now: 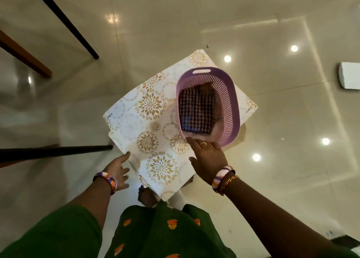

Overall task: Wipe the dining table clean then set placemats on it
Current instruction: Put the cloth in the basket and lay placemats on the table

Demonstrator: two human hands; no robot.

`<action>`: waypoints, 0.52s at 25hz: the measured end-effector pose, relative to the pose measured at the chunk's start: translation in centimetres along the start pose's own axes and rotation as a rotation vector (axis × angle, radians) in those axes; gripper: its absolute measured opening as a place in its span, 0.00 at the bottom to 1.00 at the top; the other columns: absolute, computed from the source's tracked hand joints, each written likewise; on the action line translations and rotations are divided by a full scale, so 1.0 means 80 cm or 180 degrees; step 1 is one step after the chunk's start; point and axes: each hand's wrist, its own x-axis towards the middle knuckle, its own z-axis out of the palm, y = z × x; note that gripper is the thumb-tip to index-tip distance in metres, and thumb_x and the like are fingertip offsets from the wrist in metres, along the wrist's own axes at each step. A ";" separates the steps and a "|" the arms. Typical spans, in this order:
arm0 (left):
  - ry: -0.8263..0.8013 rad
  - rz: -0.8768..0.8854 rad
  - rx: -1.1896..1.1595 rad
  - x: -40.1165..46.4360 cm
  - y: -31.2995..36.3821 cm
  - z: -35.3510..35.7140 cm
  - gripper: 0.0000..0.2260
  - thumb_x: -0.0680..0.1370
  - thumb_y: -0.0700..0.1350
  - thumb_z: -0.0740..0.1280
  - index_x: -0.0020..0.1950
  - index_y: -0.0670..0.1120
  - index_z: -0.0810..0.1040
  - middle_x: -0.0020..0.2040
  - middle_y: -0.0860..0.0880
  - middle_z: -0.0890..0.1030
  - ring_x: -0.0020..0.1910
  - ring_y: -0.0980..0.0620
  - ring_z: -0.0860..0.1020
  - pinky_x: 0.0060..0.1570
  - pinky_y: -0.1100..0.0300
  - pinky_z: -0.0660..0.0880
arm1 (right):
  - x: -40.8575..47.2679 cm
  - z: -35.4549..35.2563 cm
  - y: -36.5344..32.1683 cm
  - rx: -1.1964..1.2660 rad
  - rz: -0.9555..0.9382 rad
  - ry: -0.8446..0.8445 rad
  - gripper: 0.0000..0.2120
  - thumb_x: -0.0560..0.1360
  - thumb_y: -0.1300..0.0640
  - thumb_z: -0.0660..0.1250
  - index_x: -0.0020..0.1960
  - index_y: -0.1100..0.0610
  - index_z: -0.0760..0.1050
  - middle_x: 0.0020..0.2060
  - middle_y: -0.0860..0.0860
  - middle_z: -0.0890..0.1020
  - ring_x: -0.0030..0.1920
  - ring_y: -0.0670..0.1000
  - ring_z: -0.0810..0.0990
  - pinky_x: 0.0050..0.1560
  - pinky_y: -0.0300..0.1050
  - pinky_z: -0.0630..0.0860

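Note:
A stack of white placemats (148, 121) with gold flower prints lies on the glossy floor in front of me. A purple perforated basket (229, 98) stands on the placemats' right side, and a checked cloth (194, 111) lies inside it. My right hand (208, 156) hovers over the basket's near rim, fingers stretched forward, one fingertip at the rim. My left hand (116, 172) reaches toward the placemats' near left edge with fingers spread, a fingertip at the edge.
Dark table or chair legs (64, 20) slant across the upper left, and another dark leg (56, 150) runs along the left beside the placemats. A wooden leg (25, 55) is at far left. A white object (349, 75) sits at the right edge.

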 end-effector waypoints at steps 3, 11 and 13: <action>-0.0111 0.0309 -0.0141 0.007 0.003 -0.001 0.28 0.76 0.56 0.64 0.72 0.44 0.64 0.68 0.47 0.70 0.71 0.47 0.65 0.71 0.47 0.55 | -0.004 0.018 -0.010 -0.0215 0.0086 0.0383 0.34 0.51 0.70 0.78 0.58 0.62 0.78 0.43 0.58 0.85 0.39 0.58 0.85 0.42 0.53 0.80; -0.0249 0.0996 -0.0112 0.018 0.016 -0.004 0.28 0.76 0.44 0.67 0.74 0.47 0.61 0.75 0.46 0.61 0.74 0.44 0.59 0.69 0.48 0.58 | -0.015 0.009 -0.038 0.0032 0.0468 0.0537 0.31 0.65 0.76 0.68 0.66 0.59 0.72 0.47 0.63 0.84 0.45 0.65 0.83 0.44 0.56 0.79; -0.0423 0.0720 -0.0124 0.037 0.004 -0.005 0.32 0.75 0.48 0.68 0.75 0.47 0.57 0.76 0.46 0.58 0.75 0.43 0.55 0.72 0.45 0.53 | -0.013 0.014 -0.035 -0.0231 0.0389 0.0711 0.34 0.54 0.76 0.74 0.59 0.60 0.78 0.38 0.59 0.85 0.34 0.62 0.83 0.34 0.53 0.80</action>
